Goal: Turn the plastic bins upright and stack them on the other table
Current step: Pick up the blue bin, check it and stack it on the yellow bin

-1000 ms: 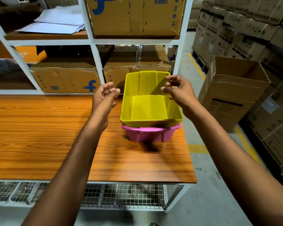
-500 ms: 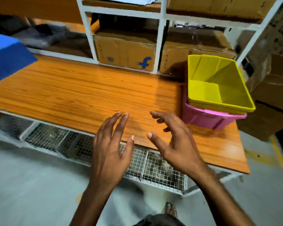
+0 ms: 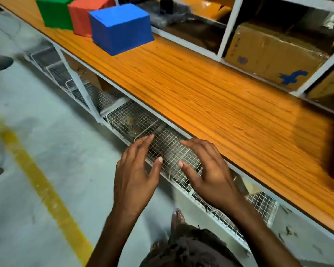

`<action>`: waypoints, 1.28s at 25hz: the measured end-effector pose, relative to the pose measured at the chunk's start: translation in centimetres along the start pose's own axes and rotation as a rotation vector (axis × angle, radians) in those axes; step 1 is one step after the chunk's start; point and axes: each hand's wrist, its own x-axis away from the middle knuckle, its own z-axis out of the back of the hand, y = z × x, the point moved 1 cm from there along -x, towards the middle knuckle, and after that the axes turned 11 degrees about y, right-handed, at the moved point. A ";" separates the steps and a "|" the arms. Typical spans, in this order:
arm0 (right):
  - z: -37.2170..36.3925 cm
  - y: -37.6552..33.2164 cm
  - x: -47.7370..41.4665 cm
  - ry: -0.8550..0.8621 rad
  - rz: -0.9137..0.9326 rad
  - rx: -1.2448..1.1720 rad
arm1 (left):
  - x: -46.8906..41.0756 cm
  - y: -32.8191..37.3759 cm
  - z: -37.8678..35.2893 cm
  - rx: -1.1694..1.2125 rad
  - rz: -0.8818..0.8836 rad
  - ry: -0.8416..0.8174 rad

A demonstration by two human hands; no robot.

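Wooden table (image 3: 210, 97): runs diagonally from upper left to right edge.
Blue bin (image 3: 121, 27), red bin (image 3: 83, 15), green bin (image 3: 53, 11): upper left, upside down, side by side.
Left hand (image 3: 135, 176), right hand (image 3: 210, 174): lower centre, spread wide, holding nothing.
I would take the nearest blue bin by opposite walls, then flip it over clear of the red.

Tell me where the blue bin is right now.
The blue bin sits upside down at the upper left of the head view, on the wooden table, beside the red bin, well beyond both hands.
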 end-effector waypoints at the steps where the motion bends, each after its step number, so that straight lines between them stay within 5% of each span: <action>1: -1.4 -0.5 -1.4 -0.021 -0.010 -0.037 | -0.8 -1.1 0.4 0.025 0.053 0.006; 12: -16.1 -5.5 -21.8 -0.135 -0.288 -0.691 | -17.1 -12.4 3.1 0.323 0.403 0.253; 21: -28.3 -10.0 -34.8 -0.129 -0.389 -0.707 | -31.1 -24.6 5.8 0.136 0.329 0.224; 32: -41.9 -18.8 -48.2 0.167 -0.488 -0.711 | -52.4 -39.6 11.4 0.209 0.087 -0.010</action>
